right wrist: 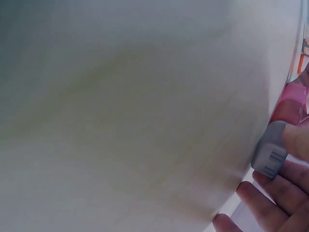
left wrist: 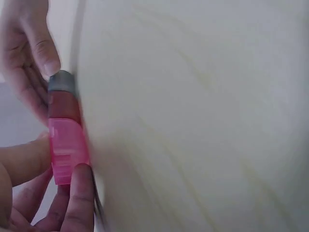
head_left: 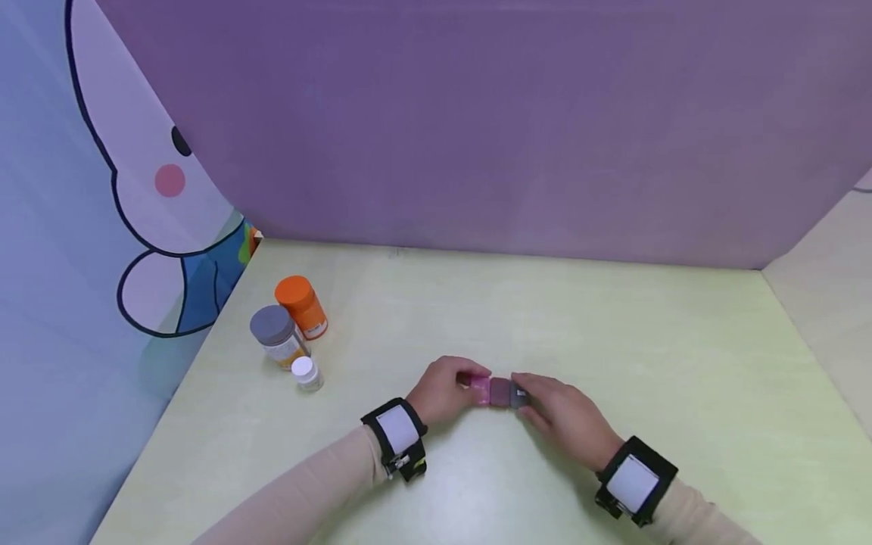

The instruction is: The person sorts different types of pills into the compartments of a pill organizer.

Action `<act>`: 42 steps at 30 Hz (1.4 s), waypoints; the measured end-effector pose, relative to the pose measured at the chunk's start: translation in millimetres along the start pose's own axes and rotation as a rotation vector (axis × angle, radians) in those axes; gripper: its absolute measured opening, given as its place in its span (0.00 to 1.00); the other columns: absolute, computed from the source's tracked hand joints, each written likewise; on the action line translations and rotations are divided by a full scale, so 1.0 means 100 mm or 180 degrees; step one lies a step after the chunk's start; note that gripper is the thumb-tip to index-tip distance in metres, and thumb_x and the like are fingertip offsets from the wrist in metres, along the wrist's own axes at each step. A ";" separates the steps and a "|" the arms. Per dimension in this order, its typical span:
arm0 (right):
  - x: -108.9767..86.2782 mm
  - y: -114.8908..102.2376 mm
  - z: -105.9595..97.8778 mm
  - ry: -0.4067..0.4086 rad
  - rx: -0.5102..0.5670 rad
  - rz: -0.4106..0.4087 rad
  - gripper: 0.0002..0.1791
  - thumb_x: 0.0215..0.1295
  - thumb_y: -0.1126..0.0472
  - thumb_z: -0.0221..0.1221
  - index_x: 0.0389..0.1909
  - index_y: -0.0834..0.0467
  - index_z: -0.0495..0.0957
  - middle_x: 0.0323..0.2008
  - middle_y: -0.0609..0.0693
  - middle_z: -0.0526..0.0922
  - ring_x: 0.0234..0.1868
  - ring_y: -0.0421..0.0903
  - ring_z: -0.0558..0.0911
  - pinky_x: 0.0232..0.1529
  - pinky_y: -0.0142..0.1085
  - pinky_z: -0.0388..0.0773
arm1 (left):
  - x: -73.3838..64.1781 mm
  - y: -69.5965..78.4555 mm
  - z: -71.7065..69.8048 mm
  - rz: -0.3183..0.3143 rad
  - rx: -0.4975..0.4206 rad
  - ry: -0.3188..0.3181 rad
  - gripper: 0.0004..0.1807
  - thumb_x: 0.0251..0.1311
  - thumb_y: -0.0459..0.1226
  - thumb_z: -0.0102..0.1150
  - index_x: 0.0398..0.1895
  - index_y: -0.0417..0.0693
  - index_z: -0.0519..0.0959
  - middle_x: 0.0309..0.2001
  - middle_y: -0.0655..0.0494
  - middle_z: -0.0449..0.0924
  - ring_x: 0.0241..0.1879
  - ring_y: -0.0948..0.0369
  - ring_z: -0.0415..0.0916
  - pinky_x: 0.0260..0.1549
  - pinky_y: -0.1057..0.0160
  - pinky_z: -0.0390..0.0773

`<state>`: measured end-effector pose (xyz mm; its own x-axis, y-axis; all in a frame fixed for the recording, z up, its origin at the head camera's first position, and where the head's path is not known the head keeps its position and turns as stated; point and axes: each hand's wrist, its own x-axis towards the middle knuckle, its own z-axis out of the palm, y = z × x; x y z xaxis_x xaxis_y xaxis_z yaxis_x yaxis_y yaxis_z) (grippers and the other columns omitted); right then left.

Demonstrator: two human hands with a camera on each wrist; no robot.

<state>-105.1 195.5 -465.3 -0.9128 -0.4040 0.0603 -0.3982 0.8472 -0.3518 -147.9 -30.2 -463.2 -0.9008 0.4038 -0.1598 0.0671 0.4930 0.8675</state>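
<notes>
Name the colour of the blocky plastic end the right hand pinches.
Grey blocky plastic end; right wrist view best.

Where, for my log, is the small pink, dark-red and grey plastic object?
In the head view, the object is right of centre, in the lower half: the left hand holds its pink end, the right hand its grey end.

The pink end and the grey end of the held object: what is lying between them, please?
A dark red section lies between the pink end and the grey end. All three views show it, the left wrist view most clearly.
</notes>
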 end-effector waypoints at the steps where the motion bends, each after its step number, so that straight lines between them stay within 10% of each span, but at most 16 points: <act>1: 0.00 0.00 0.00 0.0015 0.0001 -0.0014 0.31 0.66 0.61 0.70 0.69 0.64 0.76 0.63 0.62 0.84 0.62 0.60 0.85 0.63 0.54 0.82 | 0.00 0.00 -0.01 0.0003 -0.0019 0.0009 0.17 0.62 0.29 0.70 0.55 0.40 0.86 0.49 0.45 0.88 0.46 0.57 0.80 0.50 0.61 0.82; 21: 0.06 -0.10 -0.10 0.0191 -0.1178 -0.0829 0.26 0.62 0.60 0.73 0.59 0.68 0.82 0.54 0.63 0.89 0.44 0.53 0.91 0.44 0.43 0.89 | 0.03 0.06 -0.01 -0.0125 0.0104 -0.0023 0.16 0.62 0.29 0.70 0.53 0.43 0.87 0.47 0.48 0.88 0.45 0.59 0.79 0.50 0.61 0.81; 42: 0.05 -0.05 -0.11 0.0073 -0.1148 -0.0955 0.25 0.67 0.62 0.70 0.61 0.70 0.80 0.57 0.64 0.87 0.47 0.53 0.91 0.42 0.39 0.89 | 0.07 0.08 0.00 -0.0270 0.0059 -0.0068 0.14 0.63 0.28 0.69 0.52 0.43 0.86 0.46 0.49 0.87 0.44 0.59 0.78 0.50 0.60 0.79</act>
<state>-109.2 193.1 -453.5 -0.7527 -0.6450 0.1318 -0.6472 0.7617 0.0311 -153.6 -23.5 -456.8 -0.8942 0.3762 -0.2426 -0.0010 0.5402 0.8415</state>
